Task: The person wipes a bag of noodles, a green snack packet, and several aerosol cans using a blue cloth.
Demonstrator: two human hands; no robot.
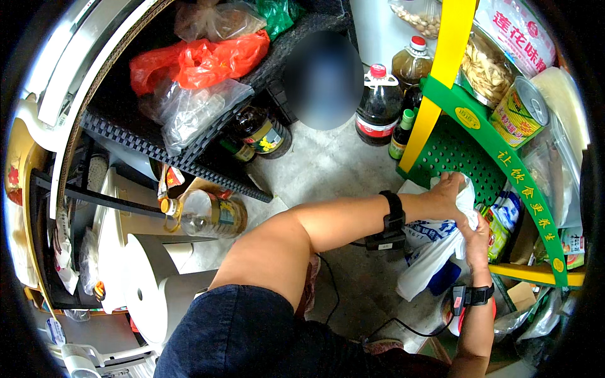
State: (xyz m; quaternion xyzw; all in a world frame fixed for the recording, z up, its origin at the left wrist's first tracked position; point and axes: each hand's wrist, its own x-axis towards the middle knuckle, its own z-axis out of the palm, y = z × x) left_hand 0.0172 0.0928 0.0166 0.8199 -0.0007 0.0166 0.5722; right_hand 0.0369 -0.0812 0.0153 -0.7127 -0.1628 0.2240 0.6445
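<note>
A white plastic bag (427, 267) with blue printing hangs crumpled in front of the green and yellow rack (496, 151). My left hand (440, 201) reaches across from the left and grips the bag's upper part, its fingertips partly hidden in the plastic. From below, my right hand (477, 243) holds the bag's right side, close to the left thumb. What the bag contains cannot be seen. Behind its lower end shows a dark blue object (445, 278). Green and blue packets (498, 231) lie on the rack just right of my right hand.
A can (520, 113) and bagged dried food (487, 66) sit on the rack's upper level. Dark bottles (378, 113) stand beside it. Leftward are a black woven-pattern shelf (222, 165) with plastic bags and a large oil bottle (208, 212). Cables (336, 288) trail below my arms.
</note>
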